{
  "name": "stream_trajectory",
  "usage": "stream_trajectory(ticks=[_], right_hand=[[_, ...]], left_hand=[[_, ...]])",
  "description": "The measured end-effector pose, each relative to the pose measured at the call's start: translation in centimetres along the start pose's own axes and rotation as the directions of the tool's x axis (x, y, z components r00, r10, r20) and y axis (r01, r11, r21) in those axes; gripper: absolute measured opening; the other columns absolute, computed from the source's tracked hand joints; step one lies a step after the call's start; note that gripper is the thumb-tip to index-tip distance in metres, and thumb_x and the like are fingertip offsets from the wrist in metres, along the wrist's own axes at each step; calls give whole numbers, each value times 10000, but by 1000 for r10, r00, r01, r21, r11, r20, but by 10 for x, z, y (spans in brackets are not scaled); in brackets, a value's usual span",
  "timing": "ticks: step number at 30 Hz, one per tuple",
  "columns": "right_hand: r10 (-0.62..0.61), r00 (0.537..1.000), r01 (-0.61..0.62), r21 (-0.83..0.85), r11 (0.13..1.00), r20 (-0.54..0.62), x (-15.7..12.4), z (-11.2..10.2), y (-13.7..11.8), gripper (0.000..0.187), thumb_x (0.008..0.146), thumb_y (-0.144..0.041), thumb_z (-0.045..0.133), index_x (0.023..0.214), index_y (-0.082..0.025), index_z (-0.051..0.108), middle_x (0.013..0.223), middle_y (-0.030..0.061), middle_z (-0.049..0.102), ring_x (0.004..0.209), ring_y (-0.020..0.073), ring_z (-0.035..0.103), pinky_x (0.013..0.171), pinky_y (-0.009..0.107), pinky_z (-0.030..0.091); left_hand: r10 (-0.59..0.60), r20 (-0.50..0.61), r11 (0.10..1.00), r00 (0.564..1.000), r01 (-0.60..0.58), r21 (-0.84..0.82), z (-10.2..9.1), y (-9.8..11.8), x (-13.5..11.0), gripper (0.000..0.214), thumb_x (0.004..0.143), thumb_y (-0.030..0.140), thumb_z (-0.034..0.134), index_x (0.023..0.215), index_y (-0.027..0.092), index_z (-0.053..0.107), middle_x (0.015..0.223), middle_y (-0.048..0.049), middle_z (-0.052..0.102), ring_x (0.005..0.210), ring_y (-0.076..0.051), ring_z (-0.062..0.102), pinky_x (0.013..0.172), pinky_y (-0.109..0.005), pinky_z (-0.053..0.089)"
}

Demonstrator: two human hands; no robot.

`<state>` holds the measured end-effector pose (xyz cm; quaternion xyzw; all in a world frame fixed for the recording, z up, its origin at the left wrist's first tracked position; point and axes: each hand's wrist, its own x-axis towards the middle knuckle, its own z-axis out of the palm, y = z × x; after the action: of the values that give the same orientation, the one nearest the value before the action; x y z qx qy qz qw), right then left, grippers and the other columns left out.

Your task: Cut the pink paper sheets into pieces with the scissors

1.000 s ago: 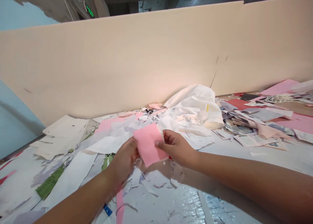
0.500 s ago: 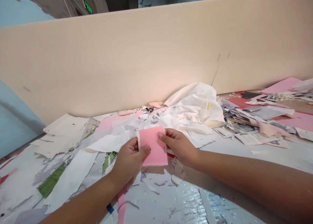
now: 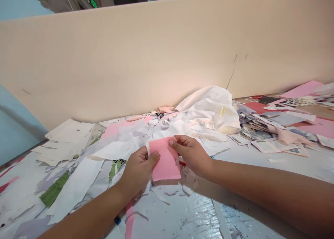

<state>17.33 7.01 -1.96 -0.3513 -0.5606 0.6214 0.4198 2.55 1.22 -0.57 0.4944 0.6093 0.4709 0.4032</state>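
A small pink piece of paper [image 3: 166,164] with a white strip along its left edge is held up between my two hands over the table. My left hand [image 3: 139,167] pinches its left side, thumb lying on the pink face and fingers behind. At the upper right corner my right hand [image 3: 191,153] grips it between thumb and fingers. The fingers behind the paper are partly hidden. White paper scraps [image 3: 148,136] lie just beyond the hands, and a pink strip [image 3: 129,220] lies below the left wrist.
A beige panel [image 3: 125,64] stands across the back. Crumpled white sheeting [image 3: 208,106] rests against it. To the right is a pile of mixed paper pieces [image 3: 271,131]; to the left lie torn white sheets [image 3: 74,190] and a green scrap [image 3: 54,190].
The pink paper's lower edge has dropped slightly, and my left thumb has shifted a little up its face. Both hands keep their hold. The view has tilted slightly.
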Motion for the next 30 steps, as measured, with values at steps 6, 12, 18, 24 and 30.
stream_trajectory(ticks=[6, 12, 18, 24, 30], right_hand=[[12, 1000, -13, -25, 1000, -21, 1, 0, 2, 274, 692, -453, 573, 769, -190, 571, 546, -26, 505, 471, 98, 465, 463, 237, 404], [29, 999, -28, 1, 1000, -21, 1, -1, 2, 264, 698, -456, 569, 749, -197, 565, 512, -39, 485, 444, 94, 457, 449, 237, 396], [35, 999, -35, 21, 999, -12, 2, -1, 1, 265, 691, -449, 583, 737, -189, 554, 526, -35, 486, 441, 92, 453, 417, 225, 367], [32, 999, -31, 34, 999, -37, 2, 0, 1, 285, 684, -466, 579, 706, -185, 537, 495, -39, 461, 428, 95, 437, 403, 229, 366], [-57, 993, 62, 50, 997, -102, 2, 0, 2, 278, 686, -447, 587, 711, -172, 554, 561, -33, 482, 453, 70, 410, 405, 199, 342]], left_hand=[[11, 81, 995, 997, -2, -101, 0, -4, 1, 249, 681, 405, 584, 775, 174, 572, 630, 10, 611, 552, -136, 551, 510, -238, 433], [6, 137, 983, 991, 19, -181, 1, -2, 1, 240, 701, 358, 583, 858, 176, 580, 600, 18, 608, 560, -135, 568, 544, -246, 459], [-1, 150, 973, 989, 35, -227, 2, -4, 3, 292, 684, 359, 599, 907, 171, 588, 662, 3, 636, 581, -143, 580, 593, -277, 473], [52, 187, 966, 981, -2, -257, 1, -11, 6, 306, 709, 355, 583, 954, 173, 571, 766, -19, 638, 663, -150, 579, 629, -282, 469], [-21, 245, 963, 969, 86, -257, 2, -9, 4, 329, 698, 316, 600, 994, 190, 532, 633, 18, 592, 442, -76, 475, 464, -218, 415]])
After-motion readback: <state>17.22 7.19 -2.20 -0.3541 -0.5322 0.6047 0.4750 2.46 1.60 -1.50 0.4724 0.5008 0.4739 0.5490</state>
